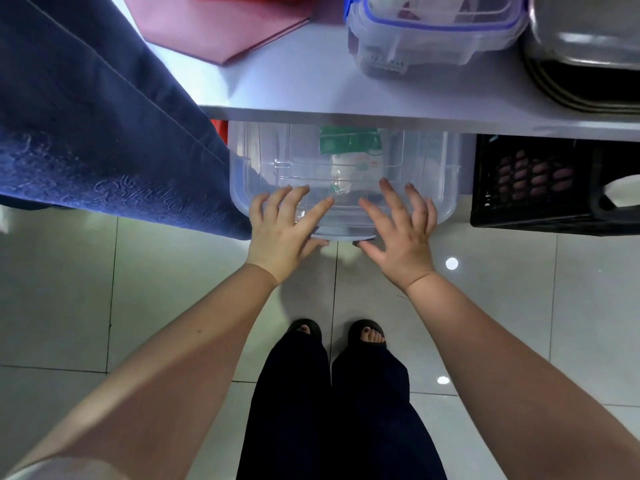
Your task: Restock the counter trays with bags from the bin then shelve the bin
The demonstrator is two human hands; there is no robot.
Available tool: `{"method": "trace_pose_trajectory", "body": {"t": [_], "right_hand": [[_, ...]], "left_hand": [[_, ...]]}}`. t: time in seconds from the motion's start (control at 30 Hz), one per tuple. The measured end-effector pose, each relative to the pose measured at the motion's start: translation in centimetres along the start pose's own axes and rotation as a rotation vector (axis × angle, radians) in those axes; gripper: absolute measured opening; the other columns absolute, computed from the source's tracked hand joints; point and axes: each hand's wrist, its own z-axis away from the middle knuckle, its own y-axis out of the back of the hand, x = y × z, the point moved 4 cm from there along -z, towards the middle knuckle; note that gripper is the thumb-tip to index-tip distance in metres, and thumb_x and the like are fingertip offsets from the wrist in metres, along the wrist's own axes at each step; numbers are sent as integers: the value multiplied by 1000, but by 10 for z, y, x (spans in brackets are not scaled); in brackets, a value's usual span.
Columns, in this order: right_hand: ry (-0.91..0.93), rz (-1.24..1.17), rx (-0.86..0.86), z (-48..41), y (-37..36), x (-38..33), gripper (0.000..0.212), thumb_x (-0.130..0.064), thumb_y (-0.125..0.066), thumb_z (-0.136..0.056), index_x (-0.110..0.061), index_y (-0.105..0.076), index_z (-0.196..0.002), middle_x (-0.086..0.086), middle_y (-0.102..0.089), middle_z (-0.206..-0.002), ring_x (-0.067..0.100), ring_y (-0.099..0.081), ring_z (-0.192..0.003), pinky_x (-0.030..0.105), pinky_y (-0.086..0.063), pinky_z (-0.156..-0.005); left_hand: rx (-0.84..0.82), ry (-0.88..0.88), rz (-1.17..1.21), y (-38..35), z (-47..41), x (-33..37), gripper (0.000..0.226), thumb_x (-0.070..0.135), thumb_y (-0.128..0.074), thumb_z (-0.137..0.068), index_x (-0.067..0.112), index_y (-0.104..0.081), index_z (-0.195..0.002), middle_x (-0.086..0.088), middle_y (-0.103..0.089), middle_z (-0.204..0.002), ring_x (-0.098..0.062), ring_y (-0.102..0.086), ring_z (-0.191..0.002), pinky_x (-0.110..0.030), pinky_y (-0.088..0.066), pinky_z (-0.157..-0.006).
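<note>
A clear plastic bin point(436, 174) sits low under the white counter, its near end sticking out over the floor tiles. Inside lies a bag with a green top and a clear body point(349, 150). My left hand point(280, 233) rests flat on the bin's near rim, fingers spread, thumb under the edge. My right hand point(401, 233) lies beside it on the same rim, fingers apart. Neither hand is closed around anything.
A blue cloth point(104, 126) hangs at the left, touching the bin. A black crate point(540, 188) stands to the right under the white counter edge point(381, 116). On top are a pink folder point(221, 26), a blue-lidded clear box point(433, 32) and a metal tray point(585, 53). My feet point(339, 334) stand on the tiles.
</note>
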Motion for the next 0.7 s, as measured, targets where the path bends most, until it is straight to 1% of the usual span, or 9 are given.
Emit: {"method": "trace_pose_trajectory", "body": {"t": [0.07, 0.1, 0.17, 0.27, 0.4, 0.47, 0.53, 0.6, 0.7], "right_hand": [[-27, -63, 19, -2, 7, 1, 53, -44, -67, -79, -26, -56, -128, 10, -47, -142, 35, -24, -132, 60, -18, -108], [-50, -90, 20, -5, 9, -1, 50, -41, -68, -79, -24, -60, -125, 10, -50, -139, 36, -26, -132, 60, -18, -108], [-111, -137, 14, -9, 11, -5, 43, -32, -73, -78, -22, -65, -119, 9, -53, -136, 39, -32, -131, 61, -17, -108], [-205, -173, 19, -13, 15, -8, 30, -23, -71, -80, -21, -70, -110, 6, -57, -133, 41, -37, -129, 60, -14, -109], [-274, -148, -172, -17, 33, -15, 33, -30, -64, -87, -24, -64, -120, 2, -50, -140, 34, -30, -136, 53, -7, -114], [-312, -213, -159, -14, 67, -14, 37, -26, -65, -87, -18, -62, -123, 8, -55, -133, 34, -39, -128, 49, -21, -110], [-363, -320, -66, -3, 119, -12, 37, -17, -67, -85, -8, -61, -121, 15, -63, -115, 37, -49, -111, 45, -38, -96], [-406, -348, 33, 18, 180, -5, 36, -16, -67, -86, -5, -60, -120, 15, -64, -100, 35, -51, -98, 40, -41, -85], [-439, -197, 226, 61, 267, 18, 33, -18, -68, -85, -6, -63, -116, 13, -65, -100, 33, -52, -93, 40, -44, -83]], "left_hand": [[-1, -54, 23, 6, -3, -3, 51, 57, -54, -88, 27, -61, -128, -13, -62, -122, -33, -52, -108, -51, -39, -90], [2, -74, 8, 8, -6, -3, 49, 56, -53, -89, 26, -62, -127, -12, -63, -120, -32, -52, -106, -50, -40, -88], [-6, -73, -8, 12, -12, 0, 43, 50, -60, -88, 27, -65, -124, -10, -65, -118, -32, -55, -102, -49, -42, -84], [-55, -1, 59, 21, -21, 3, 33, 39, -70, -83, 26, -70, -114, -7, -67, -113, -34, -61, -97, -49, -43, -80], [-276, 98, 107, 42, -31, 14, 35, 33, -67, -86, 23, -65, -119, -9, -63, -121, -35, -55, -108, -49, -37, -88], [-314, 89, 106, 69, -45, 31, 40, 35, -63, -86, 22, -60, -124, -7, -60, -122, -33, -51, -112, -46, -35, -92], [-313, -19, 107, 105, -63, 60, 42, 37, -65, -84, 20, -60, -122, -7, -62, -117, -33, -53, -108, -45, -36, -91], [-257, -163, 127, 149, -85, 99, 39, 33, -66, -82, 19, -63, -118, -6, -64, -110, -33, -57, -103, -45, -39, -91], [-157, -393, 143, 213, -114, 171, 35, 27, -71, -77, 18, -66, -110, -7, -65, -99, -33, -59, -95, -47, -42, -90]]}}
